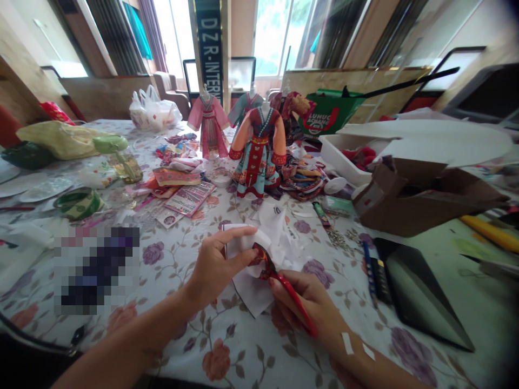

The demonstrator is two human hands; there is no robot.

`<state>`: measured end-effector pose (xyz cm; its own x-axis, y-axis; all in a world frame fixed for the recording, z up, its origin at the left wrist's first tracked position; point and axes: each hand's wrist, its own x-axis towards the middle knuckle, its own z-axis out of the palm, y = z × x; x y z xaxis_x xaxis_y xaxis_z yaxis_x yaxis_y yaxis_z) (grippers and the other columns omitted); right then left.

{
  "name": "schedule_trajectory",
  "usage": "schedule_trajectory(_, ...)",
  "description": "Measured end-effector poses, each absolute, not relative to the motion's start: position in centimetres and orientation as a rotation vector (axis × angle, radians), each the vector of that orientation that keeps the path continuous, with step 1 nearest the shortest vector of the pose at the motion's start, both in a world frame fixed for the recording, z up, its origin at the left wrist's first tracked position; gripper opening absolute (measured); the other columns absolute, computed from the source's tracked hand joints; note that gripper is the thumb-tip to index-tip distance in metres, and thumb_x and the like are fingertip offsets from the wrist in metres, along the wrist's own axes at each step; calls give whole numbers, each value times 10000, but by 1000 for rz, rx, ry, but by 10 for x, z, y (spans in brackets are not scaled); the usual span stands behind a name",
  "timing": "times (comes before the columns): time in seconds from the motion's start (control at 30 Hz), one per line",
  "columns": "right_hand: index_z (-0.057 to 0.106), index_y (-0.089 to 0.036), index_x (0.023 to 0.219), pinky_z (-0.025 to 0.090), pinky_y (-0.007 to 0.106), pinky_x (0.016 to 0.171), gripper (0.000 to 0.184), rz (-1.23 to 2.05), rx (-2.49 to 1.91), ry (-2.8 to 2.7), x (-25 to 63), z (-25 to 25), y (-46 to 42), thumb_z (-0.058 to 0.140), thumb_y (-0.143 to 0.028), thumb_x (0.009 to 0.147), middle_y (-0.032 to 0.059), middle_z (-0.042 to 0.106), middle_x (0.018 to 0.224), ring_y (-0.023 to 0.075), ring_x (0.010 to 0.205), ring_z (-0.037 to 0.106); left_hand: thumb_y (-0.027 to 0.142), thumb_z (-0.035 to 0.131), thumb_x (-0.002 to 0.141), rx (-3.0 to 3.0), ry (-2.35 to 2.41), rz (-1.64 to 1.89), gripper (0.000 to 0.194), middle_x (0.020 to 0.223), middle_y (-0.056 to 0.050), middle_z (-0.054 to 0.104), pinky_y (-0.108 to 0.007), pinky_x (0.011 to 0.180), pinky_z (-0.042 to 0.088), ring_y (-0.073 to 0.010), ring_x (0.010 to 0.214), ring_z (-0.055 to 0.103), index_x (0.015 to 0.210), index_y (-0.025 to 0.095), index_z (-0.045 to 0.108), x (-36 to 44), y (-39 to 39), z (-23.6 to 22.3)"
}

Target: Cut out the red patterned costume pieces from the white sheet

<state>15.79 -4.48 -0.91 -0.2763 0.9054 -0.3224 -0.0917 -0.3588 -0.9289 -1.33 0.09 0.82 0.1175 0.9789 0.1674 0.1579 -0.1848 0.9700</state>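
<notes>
Pressing a white sheet of paper (247, 292) flat against a floral tablecloth (170, 329) with the fingers (239, 236) of the left hand (214, 267), that hand open and low, nothing clasped. Gripping a red-handled tool (304, 319) in the right hand (308, 294), fingers curled closely round the shaft, its tip lost in a scrap of red and black patterned fabric (261, 262) (scissors or a marker, no telling with the tip hidden). Scrap lying on the paper, just beside the left fingertips. Farther off, a doll in a teal and orange costume (257, 151) standing among piled fabrics, and a black tablet (417, 292) lying to the right of the hands.

Main risks: the paper sliding over the cloth with any easing of the left hand's pressure, carrying the scrap out of line. A nick to the left fingertips from a sharp tip, given so little gap between tool and fingers. Fraying or tearing of the small scrap from too much force at the tip. Loose white offcuts (279, 227) around the sheet, easily dragged along with it or mistaken for it by a hurried hand.
</notes>
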Motion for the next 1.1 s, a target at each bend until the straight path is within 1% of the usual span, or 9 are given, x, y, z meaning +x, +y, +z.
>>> schedule_trajectory(0.17,484,-178,598,337,219,368,474,1708,-1225,-1127,160,-13,-45,648,-600,737,-82,391,357,82,326,409,235,715,731,1514,1162,1174,297,1037,-47,712,-290,822,536,-224,990,647,1027,224,712,-13,1,8)
schedule_trajectory(0.37,473,-181,566,352,232,382,473,1702,-1187,-1146,160,-12,-45,658,-582,738,-76,399,356,84,331,404,237,715,728,1499,1158,1179,300,1047,-47,709,-294,823,537,-221,983,649,1027,217,711,-13,1,9)
schedule_trajectory(0.77,479,-183,607,346,226,375,468,1723,-1198,-1104,158,-13,-46,662,-599,722,-91,377,348,80,318,393,234,714,723,1519,1175,1166,303,1031,-49,715,-282,766,547,-227,962,655,1026,238,719,-13,1,7)
schedule_trajectory(0.9,498,-180,634,340,225,364,460,1724,-1214,-1109,158,-12,-45,662,-602,716,-90,384,347,89,316,412,227,713,721,1525,1180,1170,305,1028,-44,717,-274,745,549,-223,950,656,1025,246,720,-12,1,7)
schedule_trajectory(1.1,487,-181,606,341,225,362,472,1732,-1220,-1107,159,-14,-44,658,-606,721,-89,382,346,87,321,410,236,716,723,1515,1180,1152,311,1025,-51,715,-275,745,549,-225,953,655,1034,238,717,-13,1,8)
